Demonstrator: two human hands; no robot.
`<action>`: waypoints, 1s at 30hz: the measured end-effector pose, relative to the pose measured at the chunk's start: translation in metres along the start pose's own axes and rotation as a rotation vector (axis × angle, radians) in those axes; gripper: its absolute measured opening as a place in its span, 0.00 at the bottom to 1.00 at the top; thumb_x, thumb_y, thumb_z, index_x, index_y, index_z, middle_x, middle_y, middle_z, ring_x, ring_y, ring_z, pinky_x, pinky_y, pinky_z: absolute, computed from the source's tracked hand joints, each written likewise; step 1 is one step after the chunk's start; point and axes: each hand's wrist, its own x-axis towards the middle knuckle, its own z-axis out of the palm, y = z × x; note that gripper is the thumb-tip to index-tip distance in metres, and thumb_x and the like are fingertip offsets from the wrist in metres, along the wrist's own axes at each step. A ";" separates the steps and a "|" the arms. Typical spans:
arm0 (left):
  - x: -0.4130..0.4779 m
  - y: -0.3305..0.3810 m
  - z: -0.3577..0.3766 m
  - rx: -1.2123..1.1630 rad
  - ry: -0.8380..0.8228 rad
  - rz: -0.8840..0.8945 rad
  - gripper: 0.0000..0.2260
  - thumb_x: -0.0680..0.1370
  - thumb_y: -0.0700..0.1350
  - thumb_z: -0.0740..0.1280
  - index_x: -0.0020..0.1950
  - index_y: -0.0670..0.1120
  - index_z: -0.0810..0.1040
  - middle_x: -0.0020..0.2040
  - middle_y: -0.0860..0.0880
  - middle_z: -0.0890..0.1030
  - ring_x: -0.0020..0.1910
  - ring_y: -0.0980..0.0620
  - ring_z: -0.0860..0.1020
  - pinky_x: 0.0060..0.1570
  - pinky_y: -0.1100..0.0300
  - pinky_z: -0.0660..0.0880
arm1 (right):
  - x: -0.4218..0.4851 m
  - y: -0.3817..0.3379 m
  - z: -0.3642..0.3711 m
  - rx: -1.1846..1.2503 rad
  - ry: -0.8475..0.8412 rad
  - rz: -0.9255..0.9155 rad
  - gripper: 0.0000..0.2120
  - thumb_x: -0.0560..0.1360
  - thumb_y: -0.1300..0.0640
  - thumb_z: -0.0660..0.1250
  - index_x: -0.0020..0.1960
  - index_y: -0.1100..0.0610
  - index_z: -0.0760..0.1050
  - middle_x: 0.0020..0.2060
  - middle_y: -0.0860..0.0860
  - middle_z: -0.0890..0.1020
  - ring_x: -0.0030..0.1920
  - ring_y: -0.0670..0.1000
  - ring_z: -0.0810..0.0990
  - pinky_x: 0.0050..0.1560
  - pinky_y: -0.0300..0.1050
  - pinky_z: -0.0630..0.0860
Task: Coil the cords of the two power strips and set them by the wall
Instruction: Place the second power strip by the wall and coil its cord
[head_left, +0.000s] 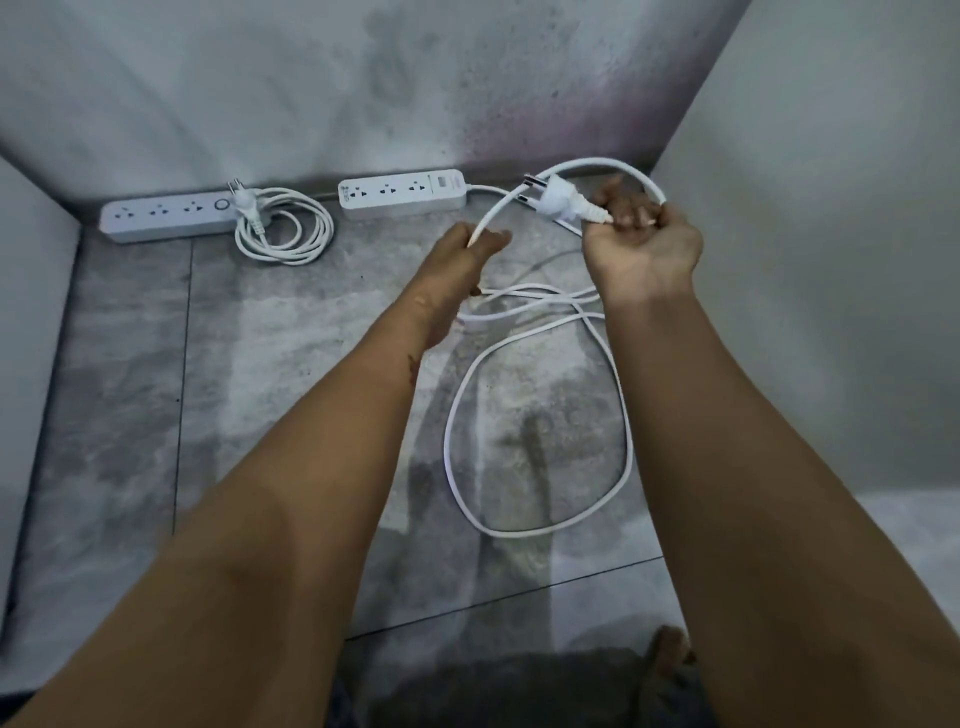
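Two white power strips lie against the far wall. The left strip (166, 221) has its cord (291, 234) coiled beside it, with the plug resting on top. The right strip (402, 195) has a loose cord (540, 415) looping over the floor tiles. My right hand (641, 241) grips that cord just behind its plug (558, 200), holding the plug raised. A short arc of cord runs from there over to my left hand (467, 254), which grips the cord lower down.
The grey tiled floor (260, 389) sits in a narrow alcove. A stained wall (311, 93) stands at the back, with pale side walls to the left and right (831, 260). My foot (670, 654) shows at the bottom edge.
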 end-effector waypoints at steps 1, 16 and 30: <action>0.000 0.003 0.004 -0.068 -0.050 -0.036 0.08 0.76 0.51 0.67 0.44 0.49 0.71 0.36 0.52 0.68 0.33 0.54 0.65 0.36 0.59 0.64 | 0.002 0.004 0.003 -0.050 0.008 0.023 0.18 0.79 0.64 0.46 0.31 0.56 0.60 0.18 0.52 0.66 0.23 0.51 0.65 0.39 0.46 0.73; 0.013 0.013 -0.002 -0.485 0.094 -0.047 0.13 0.80 0.51 0.65 0.40 0.44 0.74 0.21 0.52 0.67 0.22 0.53 0.69 0.37 0.56 0.76 | -0.023 0.043 -0.033 -1.779 0.022 0.498 0.19 0.78 0.40 0.62 0.40 0.54 0.77 0.35 0.49 0.72 0.31 0.47 0.67 0.36 0.41 0.66; 0.013 0.026 -0.010 0.163 -0.444 -0.052 0.10 0.75 0.29 0.65 0.41 0.44 0.75 0.30 0.53 0.76 0.28 0.56 0.66 0.30 0.63 0.63 | 0.002 0.021 -0.012 -2.290 -0.555 -0.554 0.20 0.77 0.37 0.58 0.52 0.54 0.74 0.41 0.48 0.82 0.45 0.52 0.80 0.50 0.47 0.73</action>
